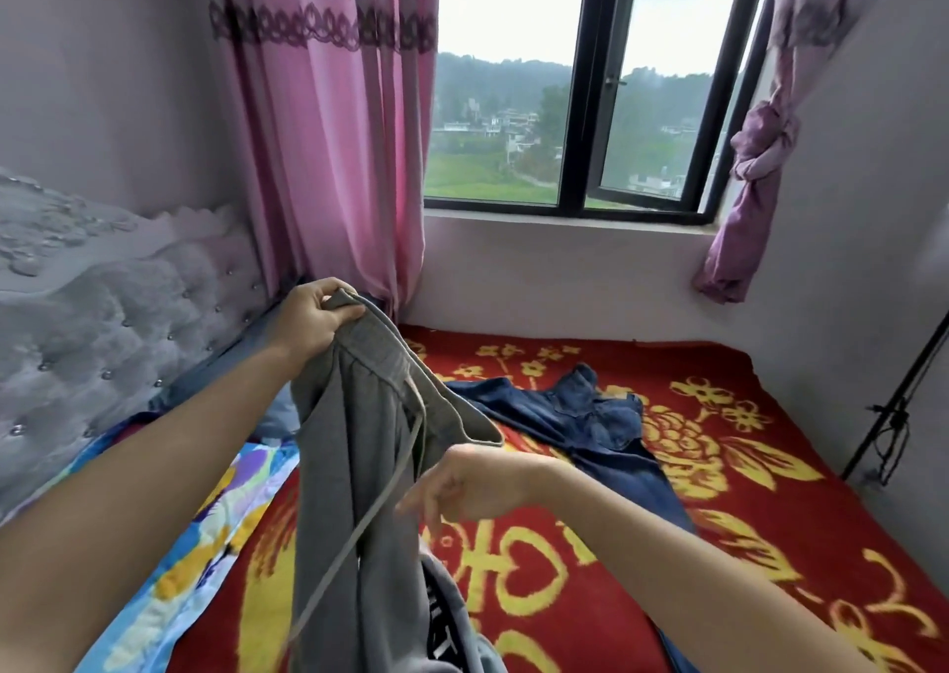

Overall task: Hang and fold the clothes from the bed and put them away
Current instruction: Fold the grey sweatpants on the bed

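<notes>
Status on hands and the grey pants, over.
Left hand grips grey pants at waistband, held up. Right hand open beside them. Jeans flat on bed, not yet folded.

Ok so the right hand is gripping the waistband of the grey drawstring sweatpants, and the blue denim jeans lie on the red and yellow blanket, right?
Not quite. The head view shows the left hand gripping the waistband of the grey drawstring sweatpants; the right hand hangs lower beside them, fingers loose. The blue denim jeans do lie on the red and yellow blanket.
</notes>
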